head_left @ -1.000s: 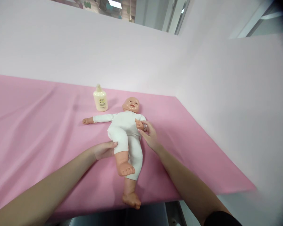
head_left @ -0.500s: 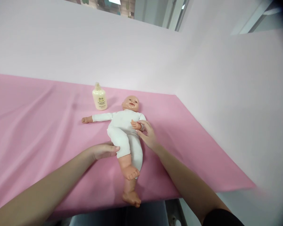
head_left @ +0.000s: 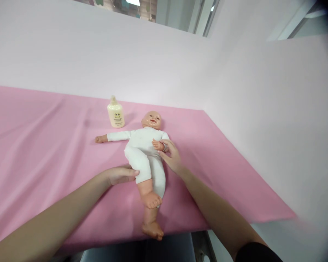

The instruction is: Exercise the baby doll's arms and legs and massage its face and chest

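Note:
A baby doll point(head_left: 142, 140) in a white cloth suit lies on its back, head at the far end and feet towards me. My left hand point(head_left: 123, 174) grips its raised leg at the knee; the thumb rests on top and the other fingers are hidden behind the cloth. That leg crosses over the other one. My right hand point(head_left: 171, 155) is closed around the doll's forearm near the wrist, bent across its belly. The doll's other arm stretches out sideways on the pink sheet point(head_left: 57, 145).
A pale yellow bottle point(head_left: 116, 115) stands beyond the doll's outstretched arm. White walls point(head_left: 98, 58) rise behind the table and along its right side. The doll's lower foot reaches the table's front edge, with my legs point(head_left: 142, 253) below.

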Available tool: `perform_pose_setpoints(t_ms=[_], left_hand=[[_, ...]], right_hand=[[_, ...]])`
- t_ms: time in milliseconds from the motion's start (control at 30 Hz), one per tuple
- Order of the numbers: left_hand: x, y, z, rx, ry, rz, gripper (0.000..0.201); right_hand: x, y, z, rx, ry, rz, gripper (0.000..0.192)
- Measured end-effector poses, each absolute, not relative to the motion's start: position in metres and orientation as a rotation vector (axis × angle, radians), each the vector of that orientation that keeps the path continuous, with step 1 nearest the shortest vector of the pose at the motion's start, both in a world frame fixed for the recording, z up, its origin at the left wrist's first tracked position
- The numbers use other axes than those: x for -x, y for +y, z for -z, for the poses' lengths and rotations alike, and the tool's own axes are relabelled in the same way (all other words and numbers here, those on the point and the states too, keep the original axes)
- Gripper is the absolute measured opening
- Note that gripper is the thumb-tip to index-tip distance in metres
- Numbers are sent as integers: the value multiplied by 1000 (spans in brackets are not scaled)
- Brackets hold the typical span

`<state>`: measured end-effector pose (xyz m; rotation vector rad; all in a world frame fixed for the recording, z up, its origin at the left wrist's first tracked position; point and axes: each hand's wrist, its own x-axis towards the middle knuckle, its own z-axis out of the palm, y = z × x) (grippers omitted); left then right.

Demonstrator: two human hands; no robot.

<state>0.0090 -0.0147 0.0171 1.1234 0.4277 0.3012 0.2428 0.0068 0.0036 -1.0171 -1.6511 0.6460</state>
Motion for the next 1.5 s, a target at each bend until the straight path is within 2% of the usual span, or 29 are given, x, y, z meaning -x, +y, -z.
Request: perform_pose_setpoints(t_ms=[1500], left_hand=[[-8, -14, -16, -1149, 404, -299, 66]], right_hand=[[-243, 6, -5, 1027, -1650, -655, 33]])
